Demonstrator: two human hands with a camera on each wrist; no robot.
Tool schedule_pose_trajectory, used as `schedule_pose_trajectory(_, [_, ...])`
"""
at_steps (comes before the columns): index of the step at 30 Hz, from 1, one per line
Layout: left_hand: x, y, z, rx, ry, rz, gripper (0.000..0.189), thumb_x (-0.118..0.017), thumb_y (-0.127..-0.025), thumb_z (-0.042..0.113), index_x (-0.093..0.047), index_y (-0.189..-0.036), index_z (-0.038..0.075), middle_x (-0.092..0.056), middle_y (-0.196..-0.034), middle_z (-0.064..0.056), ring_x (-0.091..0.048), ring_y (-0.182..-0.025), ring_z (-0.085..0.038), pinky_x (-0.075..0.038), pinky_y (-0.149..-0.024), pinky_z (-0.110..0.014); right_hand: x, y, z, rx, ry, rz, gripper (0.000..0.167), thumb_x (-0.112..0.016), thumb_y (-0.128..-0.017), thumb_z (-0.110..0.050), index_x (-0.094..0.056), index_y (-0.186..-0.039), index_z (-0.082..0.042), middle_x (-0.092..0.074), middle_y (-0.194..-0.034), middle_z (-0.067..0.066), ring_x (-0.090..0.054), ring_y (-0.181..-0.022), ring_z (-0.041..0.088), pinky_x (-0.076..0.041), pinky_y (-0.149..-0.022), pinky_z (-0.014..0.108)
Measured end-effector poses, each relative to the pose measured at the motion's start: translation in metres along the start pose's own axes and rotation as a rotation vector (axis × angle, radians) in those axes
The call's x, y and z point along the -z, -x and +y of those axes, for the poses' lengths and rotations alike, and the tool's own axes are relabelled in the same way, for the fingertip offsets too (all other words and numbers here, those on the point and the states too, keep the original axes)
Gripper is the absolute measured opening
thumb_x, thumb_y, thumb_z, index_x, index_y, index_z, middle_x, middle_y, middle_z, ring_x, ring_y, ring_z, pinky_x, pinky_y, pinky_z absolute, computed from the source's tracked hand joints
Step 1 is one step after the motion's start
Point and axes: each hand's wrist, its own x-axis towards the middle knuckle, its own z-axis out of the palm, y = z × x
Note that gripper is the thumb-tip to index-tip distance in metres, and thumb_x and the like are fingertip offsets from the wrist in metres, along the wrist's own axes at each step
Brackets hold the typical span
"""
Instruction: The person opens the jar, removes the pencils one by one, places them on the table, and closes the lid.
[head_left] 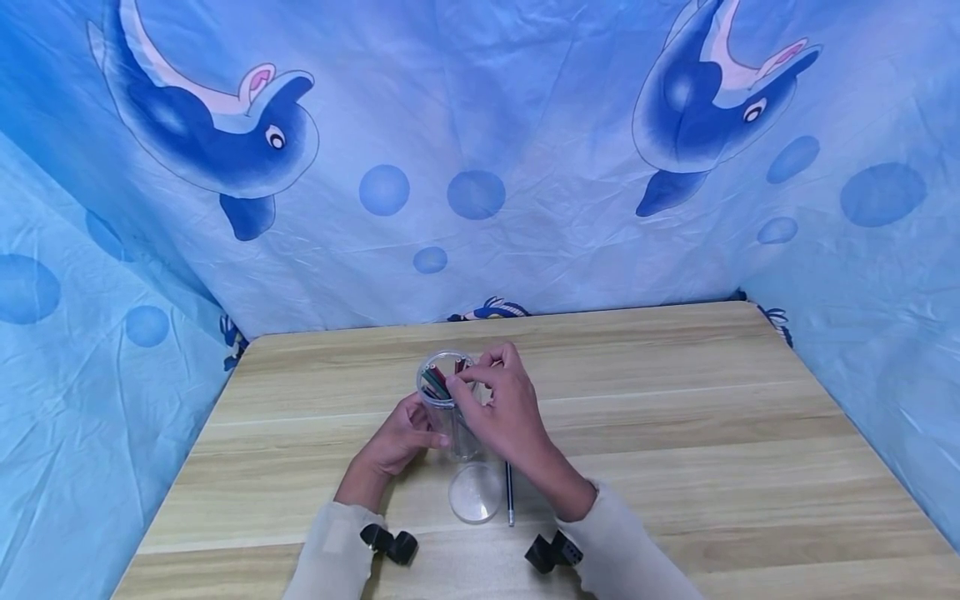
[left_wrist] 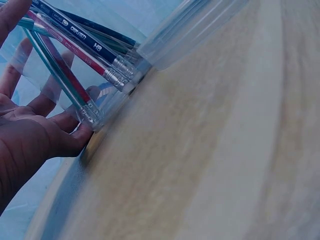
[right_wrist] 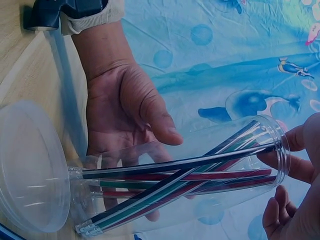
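Head view: just below the centre of the frame is a clear, cylindrical plastic jar [head_left: 462,435], its round mouth toward the top, holding a bundle of slim red, green and dark blue pencils [head_left: 437,380]. The right wrist view shows the pencils crossing inside, metal-banded eraser ends at the base. The person's left hand [head_left: 401,437] grips the jar from the left side of the head frame, thumb across the front, fingers curled behind the clear wall. The right hand [head_left: 502,398] reaches in from the lower right to the jar's mouth, where thumb and fingertip pinch the upper end of a dark blue hexagonal pencil [right_wrist: 175,164]; its other fingers are bent. Just below the jar in the head view lies a clear, round plastic lid [head_left: 476,494], and just right of that a single dark pencil [head_left: 510,496], eraser end toward the bottom, its upper part hidden by the right forearm. At the bottom of the frame, cream sleeves [head_left: 330,546] cover both forearms, each with a small black device [head_left: 390,543] at the wrist. Beneath everything spreads a pale wood-grain table [head_left: 712,433]; a blue fabric backdrop [head_left: 480,92], printed with cartoon dolphins [head_left: 697,100] and bubbles, fills the upper half.
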Motion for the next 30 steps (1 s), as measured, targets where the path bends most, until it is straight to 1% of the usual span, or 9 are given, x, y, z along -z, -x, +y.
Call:
schedule_pose_trajectory(3, [0.0, 0.0, 0.0, 0.002, -0.002, 0.002, 0.083, -0.082, -0.071, 0.0, -0.05, -0.146, 0.011, -0.051, -0.148, -0.004, -0.038, -0.142, -0.019, -0.008, -0.12, -0.052, 0.002, 0.0, -0.001, 0.009, -0.023, 0.013, 0.019, -0.067, -0.092, -0.025, -0.08, -0.091, -0.012, -0.045, -0.094, 0.001, -0.045, -0.083, 0.015, -0.042, -0.066, 0.031])
schedule_pose_trajectory(7, [0.0, 0.001, 0.0, 0.008, -0.002, 0.009, 0.082, -0.082, -0.071, 0.0, -0.05, -0.145, 0.01, -0.053, -0.146, -0.004, -0.04, -0.14, -0.018, -0.01, -0.12, -0.051, 0.006, 0.0, -0.003, 0.022, -0.089, 0.038, 0.02, -0.066, -0.094, -0.024, -0.079, -0.092, -0.01, -0.047, -0.097, 0.002, -0.046, -0.088, 0.017, -0.045, -0.069, 0.038])
schedule_pose_trajectory(10, [-0.001, 0.001, 0.001, 0.008, -0.006, 0.014, 0.082, -0.082, -0.069, 0.001, -0.051, -0.144, 0.009, -0.054, -0.145, -0.004, -0.042, -0.139, -0.018, -0.013, -0.12, -0.048, 0.009, -0.001, -0.005, 0.045, -0.14, 0.051, 0.021, -0.063, -0.096, -0.022, -0.077, -0.093, -0.007, -0.05, -0.1, 0.003, -0.048, -0.093, 0.016, -0.048, -0.073, 0.041])
schedule_pose_trajectory(12, [-0.001, 0.001, 0.0, 0.001, -0.007, 0.011, 0.081, -0.083, -0.069, 0.001, -0.052, -0.144, 0.009, -0.055, -0.144, -0.005, -0.043, -0.138, -0.019, -0.017, -0.119, -0.044, 0.01, -0.001, -0.006, 0.062, -0.167, 0.058, 0.021, -0.062, -0.098, -0.022, -0.077, -0.093, -0.008, -0.054, -0.102, 0.003, -0.051, -0.095, 0.015, -0.05, -0.075, 0.043])
schedule_pose_trajectory(17, [0.0, 0.0, -0.001, -0.017, -0.002, -0.001, 0.077, -0.083, -0.069, 0.002, -0.055, -0.141, 0.011, -0.058, -0.141, -0.005, -0.046, -0.136, -0.02, -0.027, -0.114, -0.032, 0.014, -0.002, -0.007, 0.123, -0.251, 0.068, 0.021, -0.055, -0.102, -0.017, -0.073, -0.097, -0.007, -0.062, -0.105, 0.002, -0.058, -0.096, 0.016, -0.052, -0.079, 0.041])
schedule_pose_trajectory(20, [0.0, 0.0, -0.002, -0.024, -0.002, 0.0, 0.076, -0.083, -0.069, 0.001, -0.056, -0.14, 0.012, -0.058, -0.14, -0.004, -0.046, -0.136, -0.02, -0.029, -0.113, -0.029, 0.016, -0.002, -0.009, 0.169, -0.336, 0.07, 0.021, -0.05, -0.104, -0.011, -0.07, -0.102, -0.005, -0.067, -0.105, 0.004, -0.062, -0.099, 0.018, -0.053, -0.086, 0.035])
schedule_pose_trajectory(23, [0.001, 0.0, -0.002, -0.028, -0.004, 0.0, 0.076, -0.083, -0.069, 0.001, -0.056, -0.14, 0.011, -0.058, -0.142, -0.004, -0.044, -0.137, -0.019, -0.027, -0.114, -0.03, 0.017, -0.003, -0.011, 0.204, -0.431, 0.07, 0.022, -0.044, -0.105, -0.007, -0.065, -0.105, -0.003, -0.069, -0.103, 0.007, -0.066, -0.099, 0.021, -0.054, -0.091, 0.036])
schedule_pose_trajectory(25, [0.001, 0.0, -0.002, -0.026, -0.005, -0.003, 0.077, -0.082, -0.07, 0.001, -0.055, -0.141, 0.011, -0.057, -0.142, -0.004, -0.043, -0.138, -0.019, -0.026, -0.115, -0.03, 0.017, -0.002, -0.011, 0.216, -0.483, 0.076, 0.022, -0.041, -0.106, -0.006, -0.063, -0.106, -0.001, -0.07, -0.1, 0.009, -0.068, -0.095, 0.022, -0.055, -0.089, 0.037])
schedule_pose_trajectory(30, [0.002, 0.001, -0.002, -0.022, 0.002, -0.01, 0.076, -0.081, -0.07, -0.001, -0.054, -0.141, 0.01, -0.057, -0.142, -0.004, -0.043, -0.138, -0.018, -0.026, -0.114, -0.027, 0.017, -0.002, -0.01, 0.23, -0.571, 0.111, 0.02, -0.039, -0.106, -0.004, -0.058, -0.105, 0.004, -0.07, -0.093, 0.015, -0.071, -0.086, 0.026, -0.059, -0.078, 0.038])
